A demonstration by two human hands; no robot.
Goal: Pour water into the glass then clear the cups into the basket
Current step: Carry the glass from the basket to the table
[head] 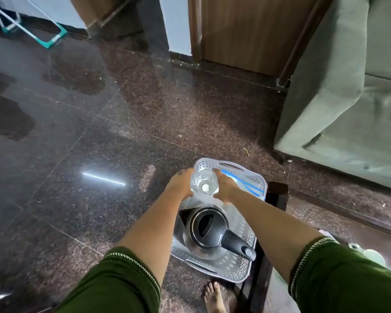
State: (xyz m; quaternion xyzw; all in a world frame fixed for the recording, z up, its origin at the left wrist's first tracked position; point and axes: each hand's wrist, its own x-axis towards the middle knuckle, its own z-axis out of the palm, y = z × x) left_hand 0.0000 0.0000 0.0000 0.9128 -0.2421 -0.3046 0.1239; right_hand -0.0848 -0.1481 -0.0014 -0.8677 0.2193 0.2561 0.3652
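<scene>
Between the left hand (181,182) and right hand (226,186), both gripping it, sits the glass (204,184) over the basket (242,263).

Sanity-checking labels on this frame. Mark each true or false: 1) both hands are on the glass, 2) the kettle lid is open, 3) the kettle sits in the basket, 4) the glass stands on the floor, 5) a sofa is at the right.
1) Both hands are on the glass. True: the left hand and right hand hold the glass from either side.
2) The kettle lid is open. False: the kettle has its black lid down.
3) The kettle sits in the basket. True: it stands inside the perforated basket.
4) The glass stands on the floor. False: it is held over the far end of the basket.
5) A sofa is at the right. True: a grey-green sofa stands there.
</scene>
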